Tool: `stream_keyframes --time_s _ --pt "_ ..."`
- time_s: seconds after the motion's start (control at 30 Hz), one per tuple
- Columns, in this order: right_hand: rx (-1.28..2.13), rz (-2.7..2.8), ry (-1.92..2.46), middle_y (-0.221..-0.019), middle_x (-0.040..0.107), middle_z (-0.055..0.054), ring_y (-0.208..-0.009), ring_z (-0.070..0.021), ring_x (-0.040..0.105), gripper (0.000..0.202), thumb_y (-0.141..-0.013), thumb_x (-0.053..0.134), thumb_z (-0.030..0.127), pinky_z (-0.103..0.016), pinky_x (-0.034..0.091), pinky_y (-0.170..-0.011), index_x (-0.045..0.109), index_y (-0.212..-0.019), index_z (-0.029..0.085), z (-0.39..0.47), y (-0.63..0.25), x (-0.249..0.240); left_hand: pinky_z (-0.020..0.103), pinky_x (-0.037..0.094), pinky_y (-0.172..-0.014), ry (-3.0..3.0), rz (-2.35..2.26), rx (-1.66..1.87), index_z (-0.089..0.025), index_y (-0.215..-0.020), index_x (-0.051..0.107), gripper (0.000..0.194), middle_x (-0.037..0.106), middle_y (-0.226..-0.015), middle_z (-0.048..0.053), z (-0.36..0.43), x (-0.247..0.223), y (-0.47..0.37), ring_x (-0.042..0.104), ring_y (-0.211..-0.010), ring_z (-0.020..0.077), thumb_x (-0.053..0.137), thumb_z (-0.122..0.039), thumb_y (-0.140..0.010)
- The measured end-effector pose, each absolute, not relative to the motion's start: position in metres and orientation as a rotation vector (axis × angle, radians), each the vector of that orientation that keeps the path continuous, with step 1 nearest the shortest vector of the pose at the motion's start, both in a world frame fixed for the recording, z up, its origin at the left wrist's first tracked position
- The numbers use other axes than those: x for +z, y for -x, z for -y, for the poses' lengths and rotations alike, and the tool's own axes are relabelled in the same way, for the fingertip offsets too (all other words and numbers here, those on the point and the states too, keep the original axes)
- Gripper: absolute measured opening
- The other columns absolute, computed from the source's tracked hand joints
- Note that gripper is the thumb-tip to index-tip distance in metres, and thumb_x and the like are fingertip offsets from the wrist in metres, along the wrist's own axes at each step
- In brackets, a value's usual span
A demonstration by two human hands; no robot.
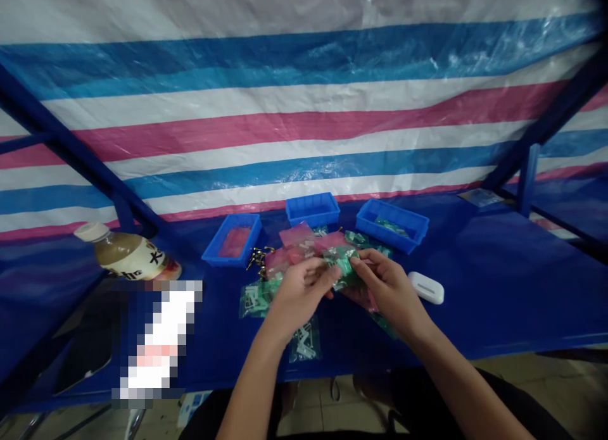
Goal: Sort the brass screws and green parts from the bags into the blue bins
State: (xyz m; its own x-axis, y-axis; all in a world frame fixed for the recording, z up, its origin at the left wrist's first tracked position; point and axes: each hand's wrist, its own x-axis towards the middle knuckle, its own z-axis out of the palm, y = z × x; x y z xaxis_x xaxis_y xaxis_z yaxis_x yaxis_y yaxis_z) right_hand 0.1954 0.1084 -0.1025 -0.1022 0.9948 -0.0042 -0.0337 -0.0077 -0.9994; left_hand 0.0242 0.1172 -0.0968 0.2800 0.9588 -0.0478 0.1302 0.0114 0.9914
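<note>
Between my two hands is a small green-tinted plastic bag (342, 263) with pale parts in it. My left hand (304, 292) pinches its left side, and my right hand (386, 287) grips the right edge between thumb and fingers. Beneath and around them lie pink plastic bags (298, 240) and other green bags (256, 299) of white parts. A clear bag of white pieces (305, 340) rests close to the table's front edge. Left of the pile is a small heap of brass-coloured metal pieces (257, 259).
Three blue bins stand at the back: a left one (209, 256) holding pink bags, a middle one (312, 207), and a right one (420, 237) holding green bags. A white case (426, 288) sits by my right hand. A drink bottle (128, 253) lies tilted at left.
</note>
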Motion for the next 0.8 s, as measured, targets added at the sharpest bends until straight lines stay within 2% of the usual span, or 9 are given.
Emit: stream_keyframes --time_s 0.13,0.23,0.3,0.4,0.53,0.6,0.67,0.8 --pt "1.346 1.237 1.165 -0.040 0.052 0.007 -0.031 -0.0095 0.043 0.030 -0.092 0.051 0.050 -0.018 0.028 -0.035 0.051 -0.097 0.021 -0.110 -0.194 -0.101 0.026 0.047 -0.062 -1.384 -1.015 0.912 -0.019 -0.090 0.068 0.024 0.066 -0.068 0.002 -0.116 -0.097 -0.032 0.061 -0.064 0.0141 0.064 -0.042 -0.085" --pt "1.367 1.215 1.149 -0.040 0.052 0.008 -0.029 -0.0079 0.037 0.030 -0.088 0.057 0.048 -0.017 0.022 -0.033 0.054 -0.102 0.021 -0.110 -0.197 -0.097 0.025 0.041 -0.048 -1.314 -1.115 0.900 -0.020 -0.097 0.070 0.025 0.065 -0.055 0.002 -0.116 -0.097 -0.031 0.058 -0.050 0.0143 0.064 -0.041 -0.084" --pt "1.433 1.194 1.080 -0.051 0.060 0.004 -0.034 -0.0086 0.043 0.029 -0.087 0.059 0.046 -0.018 0.026 -0.034 0.058 -0.103 0.021 -0.110 -0.199 -0.097 0.024 0.036 -0.043 -1.250 -1.153 0.942 -0.022 -0.103 0.071 0.027 0.067 -0.058 0.003 -0.116 -0.098 -0.029 0.058 -0.048 0.0146 0.066 -0.037 -0.082" --pt "1.486 1.185 0.996 -0.064 0.066 -0.001 -0.042 -0.0093 0.049 0.023 -0.089 0.058 0.039 -0.020 0.034 -0.039 0.064 -0.101 0.020 -0.111 -0.201 -0.100 0.025 0.043 -0.050 -1.197 -1.148 1.044 -0.023 -0.103 0.074 0.026 0.073 -0.078 0.005 -0.116 -0.099 -0.027 0.059 -0.056 0.0134 0.067 -0.026 -0.079" --pt "1.445 1.127 1.034 -0.053 0.058 0.002 -0.040 -0.0089 0.044 0.022 -0.088 0.052 0.027 -0.021 0.032 -0.039 0.070 -0.096 0.019 -0.113 -0.203 -0.105 0.029 0.051 -0.061 -0.997 -1.048 1.125 -0.017 -0.103 0.074 0.032 0.072 -0.096 0.009 -0.116 -0.095 -0.028 0.064 -0.075 0.0186 0.054 -0.017 -0.078" --pt "1.395 1.119 1.050 -0.059 0.061 -0.001 -0.046 -0.0105 0.048 0.023 -0.084 0.051 0.023 -0.022 0.033 -0.041 0.073 -0.091 0.018 -0.114 -0.204 -0.105 0.030 0.052 -0.062 -0.912 -0.994 1.153 -0.013 -0.100 0.074 0.031 0.072 -0.095 0.012 -0.115 -0.092 -0.029 0.065 -0.079 0.0212 0.053 -0.018 -0.078" --pt "1.359 1.148 1.039 -0.073 0.065 -0.003 -0.057 -0.0124 0.054 0.023 -0.083 0.052 0.023 -0.023 0.039 -0.047 0.074 -0.089 0.019 -0.113 -0.205 -0.104 0.030 0.053 -0.063 -0.934 -1.029 1.160 -0.013 -0.101 0.073 0.028 0.071 -0.091 0.010 -0.114 -0.090 -0.031 0.064 -0.077 0.0199 0.060 -0.024 -0.080" --pt "1.392 1.266 1.003 -0.082 0.065 -0.003 -0.070 -0.0136 0.057 0.025 -0.091 0.054 0.033 -0.023 0.043 -0.057 0.071 -0.106 0.023 -0.112 -0.202 -0.105 0.026 0.052 -0.066 -1.111 -1.172 1.144 -0.018 -0.106 0.070 0.028 0.070 -0.088 0.005 -0.112 -0.092 -0.034 0.062 -0.073 0.0147 0.069 -0.028 -0.079"
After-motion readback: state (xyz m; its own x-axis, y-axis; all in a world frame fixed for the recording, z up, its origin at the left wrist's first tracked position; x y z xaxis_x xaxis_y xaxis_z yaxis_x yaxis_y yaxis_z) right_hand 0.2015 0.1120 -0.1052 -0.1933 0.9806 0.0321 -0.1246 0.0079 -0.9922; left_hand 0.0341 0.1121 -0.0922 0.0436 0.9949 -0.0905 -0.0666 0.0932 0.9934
